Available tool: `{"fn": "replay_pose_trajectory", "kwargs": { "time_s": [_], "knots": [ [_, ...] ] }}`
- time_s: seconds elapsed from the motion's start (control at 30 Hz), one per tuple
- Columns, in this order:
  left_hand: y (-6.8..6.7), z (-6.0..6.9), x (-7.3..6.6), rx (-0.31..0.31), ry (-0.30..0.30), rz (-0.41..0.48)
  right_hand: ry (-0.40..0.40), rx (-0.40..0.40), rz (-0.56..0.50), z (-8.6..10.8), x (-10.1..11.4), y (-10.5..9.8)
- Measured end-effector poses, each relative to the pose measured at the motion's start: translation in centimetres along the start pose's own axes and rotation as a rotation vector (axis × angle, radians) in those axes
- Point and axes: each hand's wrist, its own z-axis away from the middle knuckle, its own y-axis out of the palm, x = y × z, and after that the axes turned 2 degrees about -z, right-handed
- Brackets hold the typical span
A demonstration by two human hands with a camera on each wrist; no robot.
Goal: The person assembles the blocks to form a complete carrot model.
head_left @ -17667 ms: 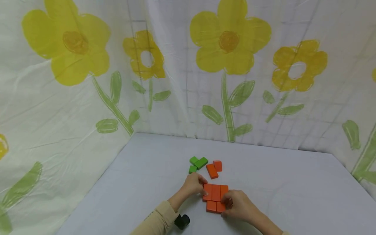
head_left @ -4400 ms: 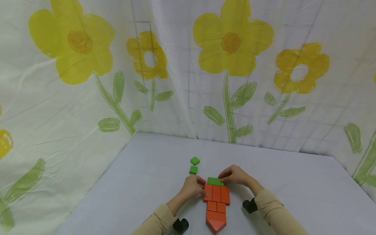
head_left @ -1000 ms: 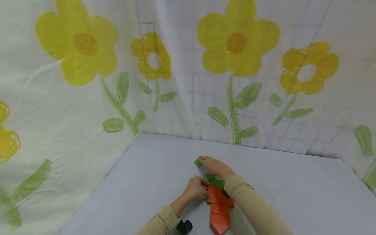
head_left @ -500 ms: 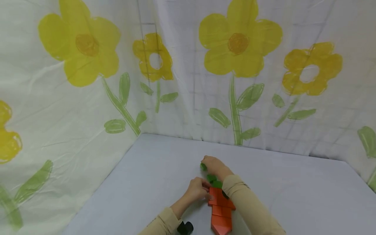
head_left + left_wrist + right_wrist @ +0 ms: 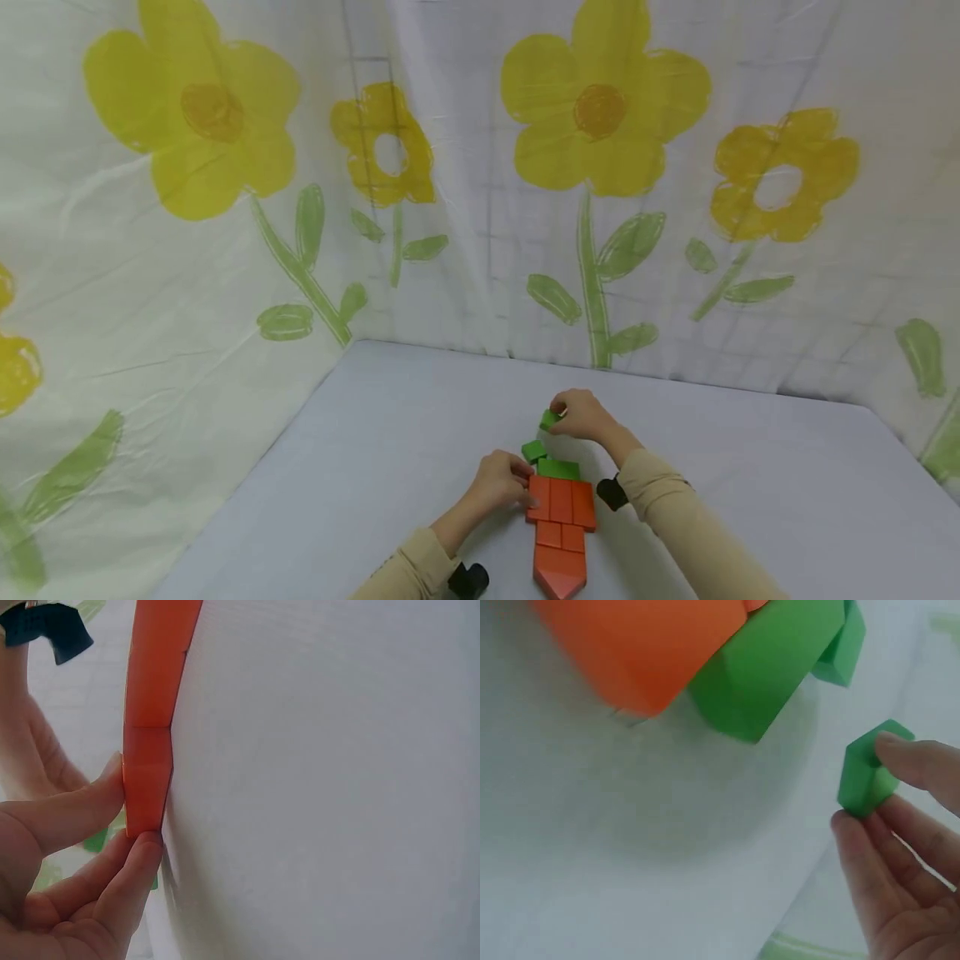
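Note:
In the head view, flat orange blocks (image 5: 561, 502) lie edge to edge on the table, with a pointed orange piece (image 5: 560, 570) at the near end. A green rectangular block (image 5: 559, 470) sits against their far edge, and a small green block (image 5: 533, 451) lies by its far left corner. My left hand (image 5: 497, 483) holds the far left orange block, which the left wrist view shows between thumb and fingers (image 5: 146, 780). My right hand (image 5: 585, 415) pinches another small green block (image 5: 548, 419) beyond the arrangement; the right wrist view shows this green block (image 5: 861, 774) between thumb and fingertips.
A white table (image 5: 420, 408) carries the blocks. Behind it hangs a white curtain (image 5: 465, 250) printed with yellow flowers. Dark wrist devices show at the left sleeve (image 5: 469, 580) and the right sleeve (image 5: 611, 493).
My right hand has taken hold of the farther small green block and moved right with it, uncovering the green rectangle and orange blocks. My left hand has kept its place on the orange block.

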Motion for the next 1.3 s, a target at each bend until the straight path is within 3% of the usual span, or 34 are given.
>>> {"fn": "replay_pose_trajectory", "kwargs": {
  "time_s": [0.17, 0.4, 0.83, 1.3],
  "knots": [
    [-0.2, 0.1, 0.1, -0.003, -0.012, 0.005, 0.094, 0.02, -0.01, 1.8, -0.9, -1.0],
    [-0.2, 0.2, 0.2, -0.006, 0.002, 0.009, 0.176, 0.083, -0.009, 3.7, -1.8, -0.9],
    [-0.1, 0.2, -0.1, -0.001, 0.003, 0.007, 0.2, 0.087, -0.059, 4.7, -2.5, -0.6],
    [0.0, 0.2, -0.2, 0.003, -0.008, 0.001, 0.25, 0.031, -0.097, 5.4, -2.3, -0.7]
  ]
}}
